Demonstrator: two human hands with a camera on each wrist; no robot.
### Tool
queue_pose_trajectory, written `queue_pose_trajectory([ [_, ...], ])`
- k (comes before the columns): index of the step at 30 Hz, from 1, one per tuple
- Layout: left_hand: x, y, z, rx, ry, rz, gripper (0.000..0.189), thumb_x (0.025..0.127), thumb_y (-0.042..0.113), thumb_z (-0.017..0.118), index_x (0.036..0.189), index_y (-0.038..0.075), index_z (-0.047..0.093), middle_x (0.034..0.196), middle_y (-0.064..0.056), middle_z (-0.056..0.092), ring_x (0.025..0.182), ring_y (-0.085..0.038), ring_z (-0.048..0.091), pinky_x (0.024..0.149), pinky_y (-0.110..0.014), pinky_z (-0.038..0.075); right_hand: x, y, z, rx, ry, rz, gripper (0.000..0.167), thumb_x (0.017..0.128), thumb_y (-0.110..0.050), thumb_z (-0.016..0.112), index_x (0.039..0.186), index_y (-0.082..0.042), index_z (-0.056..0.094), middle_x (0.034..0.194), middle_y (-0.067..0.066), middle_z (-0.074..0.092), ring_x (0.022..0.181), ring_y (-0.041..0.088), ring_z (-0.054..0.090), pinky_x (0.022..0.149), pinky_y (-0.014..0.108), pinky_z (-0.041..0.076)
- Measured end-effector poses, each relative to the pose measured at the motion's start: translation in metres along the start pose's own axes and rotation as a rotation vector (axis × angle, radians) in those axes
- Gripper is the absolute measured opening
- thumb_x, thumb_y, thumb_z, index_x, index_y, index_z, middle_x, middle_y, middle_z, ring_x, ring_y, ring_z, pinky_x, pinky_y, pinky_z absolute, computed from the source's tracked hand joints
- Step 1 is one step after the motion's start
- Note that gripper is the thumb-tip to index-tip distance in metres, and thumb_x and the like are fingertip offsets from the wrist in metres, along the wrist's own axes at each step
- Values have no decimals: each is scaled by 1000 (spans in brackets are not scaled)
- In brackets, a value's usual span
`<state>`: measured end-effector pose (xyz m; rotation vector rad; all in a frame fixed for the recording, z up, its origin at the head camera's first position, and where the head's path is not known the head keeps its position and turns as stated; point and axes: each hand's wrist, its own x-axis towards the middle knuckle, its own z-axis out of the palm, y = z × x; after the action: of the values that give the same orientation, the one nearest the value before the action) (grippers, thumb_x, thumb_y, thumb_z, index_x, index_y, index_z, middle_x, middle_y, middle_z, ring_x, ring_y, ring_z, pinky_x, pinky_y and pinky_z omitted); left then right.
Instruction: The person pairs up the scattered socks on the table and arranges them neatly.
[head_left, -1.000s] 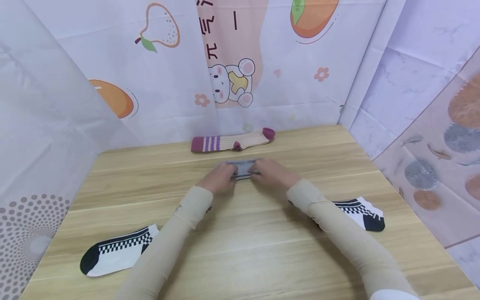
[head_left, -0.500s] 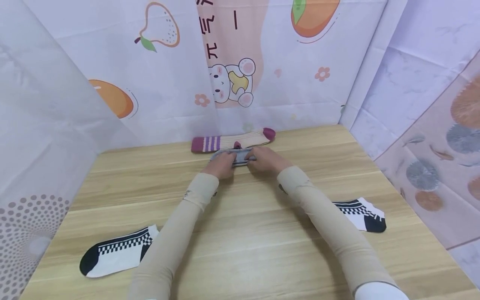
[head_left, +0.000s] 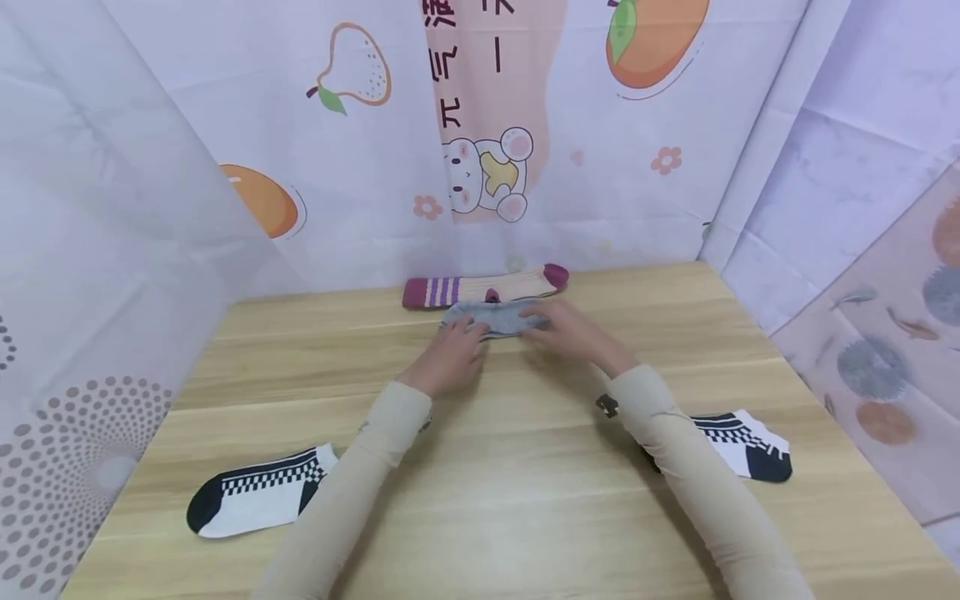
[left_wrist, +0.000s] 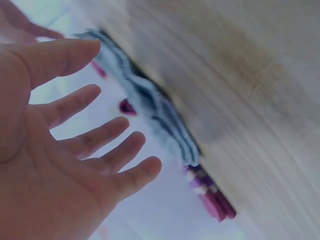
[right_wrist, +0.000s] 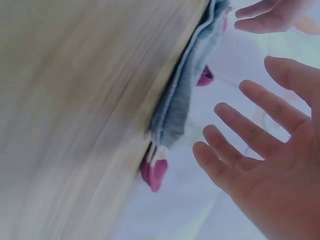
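A grey-blue sock (head_left: pixel 501 318) lies flat in layers on the wooden table, just in front of a long cream sock (head_left: pixel 513 287) with purple stripes and maroon ends. At its left end is my left hand (head_left: pixel 452 354), fingers spread in the left wrist view. My right hand (head_left: pixel 566 333) hovers at the other end, its fingers apart and extended in the right wrist view. Both wrist views show the layered edges of the grey-blue sock (left_wrist: pixel 150 100), with the cream sock's maroon toe (right_wrist: pixel 155 172) poking out beyond it. Neither hand grips anything.
A white sock (head_left: pixel 258 498) with black checks lies at the front left, partly behind the left sleeve. A matching sock (head_left: pixel 738 446) lies at the right, partly covered by the right sleeve. A printed curtain (head_left: pixel 360 167) hangs behind the table's back edge.
The grey-blue sock has moved away from me, up against the cream sock. Both hands have let go of it and their fingers have spread. The head view has shifted slightly.
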<state>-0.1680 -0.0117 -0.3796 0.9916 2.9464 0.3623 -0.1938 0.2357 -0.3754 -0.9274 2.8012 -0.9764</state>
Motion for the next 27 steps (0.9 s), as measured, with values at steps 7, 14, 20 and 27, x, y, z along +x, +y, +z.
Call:
queue_pose_trajectory([
  [7,-33,11,-13,-30,83,18,49,95,14,67,139,1,49,137,-24,52,130,-39,48,109,-54,38,-18,-32,1,-37,-7,-26,41,97,-18,66,134,-2,59,134,13,61,129,30,53,109,45,40],
  [14,-56,25,-20,11,169,158,45,89,9,73,130,4,55,131,-18,56,124,-38,52,98,-55,47,-11,-80,16,5,-2,-154,42,97,-18,66,135,-3,58,135,11,61,128,27,53,109,42,40],
  [20,-94,13,-34,29,179,128,46,91,11,71,132,3,53,131,-18,56,123,-36,53,98,-53,47,9,-122,35,-25,-39,-168,47,96,-18,67,139,-3,55,140,11,57,132,26,50,111,40,39],
  [27,-133,-17,-48,17,178,78,52,91,10,72,137,3,50,132,-21,56,123,-38,53,100,-54,46,32,-156,59,-27,-79,-170,46,98,-21,64,139,-3,54,139,10,57,130,26,52,110,41,40],
])
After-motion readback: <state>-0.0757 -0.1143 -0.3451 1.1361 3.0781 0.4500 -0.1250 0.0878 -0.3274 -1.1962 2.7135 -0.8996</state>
